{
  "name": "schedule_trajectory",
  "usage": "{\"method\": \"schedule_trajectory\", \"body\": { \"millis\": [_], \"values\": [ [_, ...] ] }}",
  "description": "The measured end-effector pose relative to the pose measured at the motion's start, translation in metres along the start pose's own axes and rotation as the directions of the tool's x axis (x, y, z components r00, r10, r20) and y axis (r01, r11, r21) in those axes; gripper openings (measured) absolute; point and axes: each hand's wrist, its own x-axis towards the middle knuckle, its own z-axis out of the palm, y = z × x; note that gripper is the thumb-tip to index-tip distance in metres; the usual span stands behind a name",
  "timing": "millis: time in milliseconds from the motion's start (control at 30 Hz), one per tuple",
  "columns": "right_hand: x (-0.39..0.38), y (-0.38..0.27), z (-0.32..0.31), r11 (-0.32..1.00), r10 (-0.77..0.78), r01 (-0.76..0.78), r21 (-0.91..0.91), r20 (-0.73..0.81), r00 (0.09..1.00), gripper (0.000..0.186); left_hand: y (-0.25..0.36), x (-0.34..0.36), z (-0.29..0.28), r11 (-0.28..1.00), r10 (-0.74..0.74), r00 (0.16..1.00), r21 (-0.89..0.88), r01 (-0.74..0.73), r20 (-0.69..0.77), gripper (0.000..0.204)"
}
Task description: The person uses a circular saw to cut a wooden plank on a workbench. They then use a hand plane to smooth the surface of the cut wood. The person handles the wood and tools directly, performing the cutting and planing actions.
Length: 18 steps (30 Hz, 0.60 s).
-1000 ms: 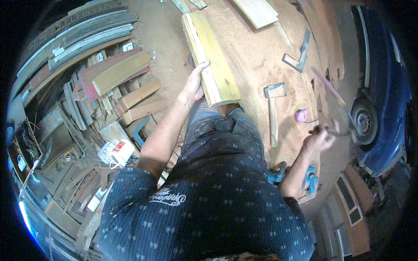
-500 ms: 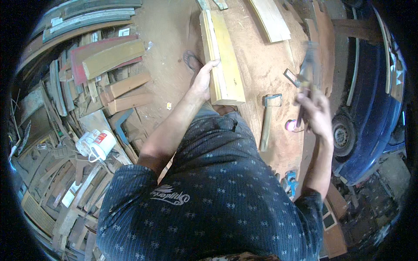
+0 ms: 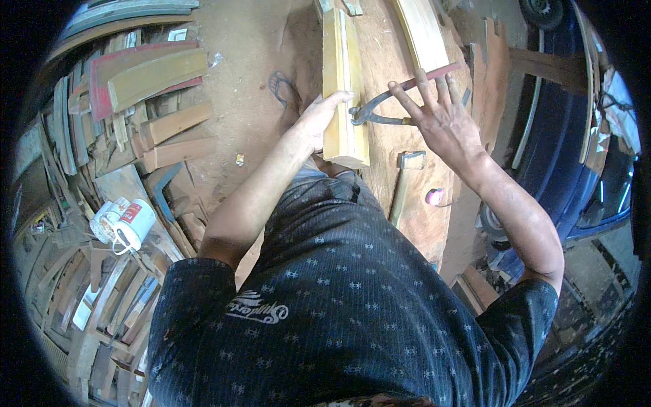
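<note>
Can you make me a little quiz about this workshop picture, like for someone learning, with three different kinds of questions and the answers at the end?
1. Pick one: which tool is the right hand handling?
A) a paintbrush
B) a pair of pincers
C) a tape measure

2. True or false: the two handles of the pincers are spread apart.

3. Fill in the blank: the left hand is holding a long yellow ____.

Key: 1. B. 2. True, there is a wide gap between the handles. 3. Piece of wood.
</note>
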Motion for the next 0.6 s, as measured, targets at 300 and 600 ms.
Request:
{"method": "schedule_trajectory", "body": {
  "millis": [300, 600],
  "values": [
    [0.044, 0.019, -0.05, 0.934, -0.199, 0.155, -0.321, -0.109, 0.974, 0.058, 0.032, 0.0, -0.013, 0.995, -0.103, 0.994, 0.009, 0.103, 0.045, 0.051],
    [0.1, 0.06, -0.065, 0.992, -0.113, 0.115, -0.048, 0.043, 0.993, 0.043, 0.092, -0.012, -0.009, 1.0, -0.01, 0.989, -0.012, 0.012, 0.15, 0.049]
  ]
}}
